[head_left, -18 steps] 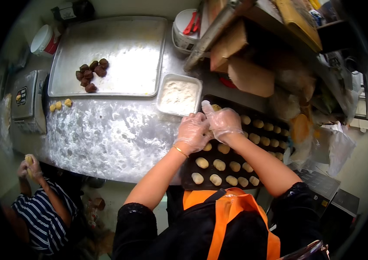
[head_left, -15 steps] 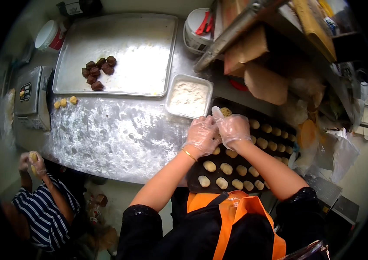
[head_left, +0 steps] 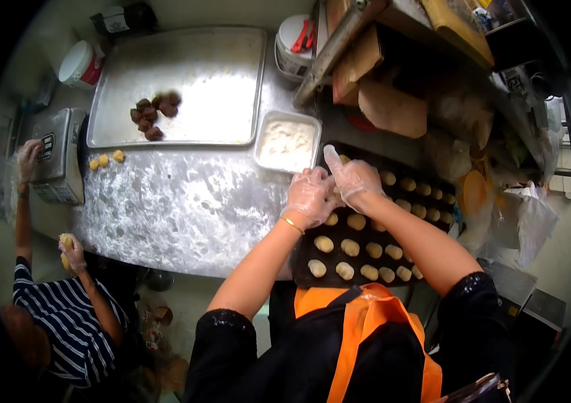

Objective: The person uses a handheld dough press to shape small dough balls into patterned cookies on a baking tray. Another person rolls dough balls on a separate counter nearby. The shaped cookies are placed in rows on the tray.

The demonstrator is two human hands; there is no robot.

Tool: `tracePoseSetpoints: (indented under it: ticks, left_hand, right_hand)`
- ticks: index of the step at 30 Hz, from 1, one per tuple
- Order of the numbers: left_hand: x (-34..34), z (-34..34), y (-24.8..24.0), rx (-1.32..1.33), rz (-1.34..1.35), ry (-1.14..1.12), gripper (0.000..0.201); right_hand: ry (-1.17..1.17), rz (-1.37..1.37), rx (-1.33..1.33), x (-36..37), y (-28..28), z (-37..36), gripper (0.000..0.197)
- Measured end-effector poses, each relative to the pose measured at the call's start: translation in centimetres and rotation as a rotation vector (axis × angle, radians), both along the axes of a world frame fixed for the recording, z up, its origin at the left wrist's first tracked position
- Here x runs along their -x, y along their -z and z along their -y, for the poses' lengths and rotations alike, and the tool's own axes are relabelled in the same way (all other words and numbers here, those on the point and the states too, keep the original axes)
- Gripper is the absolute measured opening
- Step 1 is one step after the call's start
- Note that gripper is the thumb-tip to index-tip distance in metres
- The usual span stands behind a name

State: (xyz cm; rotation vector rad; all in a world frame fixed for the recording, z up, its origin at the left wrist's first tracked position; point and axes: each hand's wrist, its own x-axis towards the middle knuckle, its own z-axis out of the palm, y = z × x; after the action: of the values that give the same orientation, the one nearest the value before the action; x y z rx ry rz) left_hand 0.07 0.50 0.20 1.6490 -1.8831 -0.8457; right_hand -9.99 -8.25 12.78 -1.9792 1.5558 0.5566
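Observation:
My left hand point(head_left: 307, 195) and my right hand point(head_left: 356, 181), both in clear plastic gloves, meet over the upper left part of a dark baking tray point(head_left: 399, 250). My left fingers are curled. On my right hand one glove tip sticks up, while the other fingers bend down out of sight. What they grip between them is hidden. Rows of pale dough pieces point(head_left: 349, 247) lie on the tray around my wrists. Just above my left hand stands a square plastic tub of white flour point(head_left: 288, 142).
A floured metal table point(head_left: 178, 208) spreads leftward. A large sheet pan point(head_left: 211, 87) carries dark brown lumps point(head_left: 147, 114); small yellow balls point(head_left: 103, 160) lie below it. At left a co-worker's hand point(head_left: 73, 255) holds dough, the other reaches by a scale point(head_left: 60, 158). A shelf post point(head_left: 332, 54) slants at upper right.
The co-worker's hands have parted; one now reaches up to the scale, the other keeps the dough. The view has shifted slightly. My hands remain together over the tray.

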Motion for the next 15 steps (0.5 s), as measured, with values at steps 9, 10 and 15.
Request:
tracePoseSetpoints:
  ticks: [9,10,15]
  left_hand:
    - [0.2,-0.2,1.3,-0.015,0.029,0.023,0.042]
    - [0.2,-0.2,1.4,0.000,0.034,0.009,0.037]
    - [0.5,-0.3,0.8,-0.015,0.080,0.011,0.040]
  right_hand:
    - [0.052,-0.049,0.145,0.8,4.9,-0.9,0.078]
    - [-0.305,-0.103,0.235,1.4,4.3,-1.2,0.057]
    - [-0.198,-0.100,0.125,1.8,5.1,-1.4,0.056]
